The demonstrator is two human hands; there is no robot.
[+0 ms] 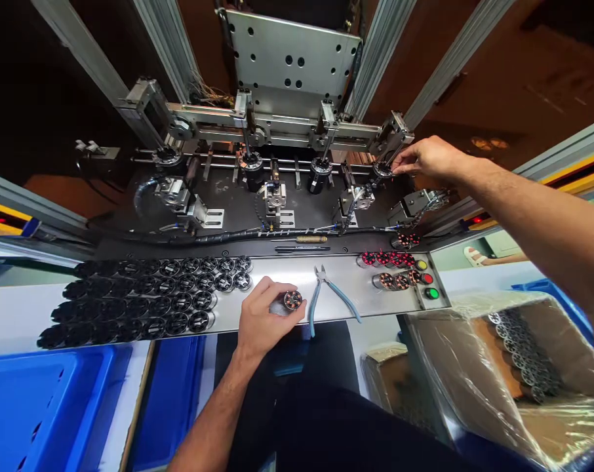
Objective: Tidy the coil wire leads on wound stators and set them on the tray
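Note:
My left hand (267,311) grips a small round motor stator (293,300) with copper windings, thumb and fingers around its sides, above the metal shelf (272,269). To the right of it lie blue-handled side cutters (321,285), jaws pointing away from me. My right hand (427,159) reaches to the rightmost station of the winding machine. Its fingertips are pinched together at the rim of the black round fixture (383,170); what is between them, if anything, is too small to make out.
Rows of black stator cores (164,288) cover the shelf's left part. Copper-wound stators (388,280) stand at its right, beside yellow, red and green buttons (427,278). A pen (301,249) lies behind the shelf. Blue crates (26,406) and a plastic-lined carton (474,367) flank me.

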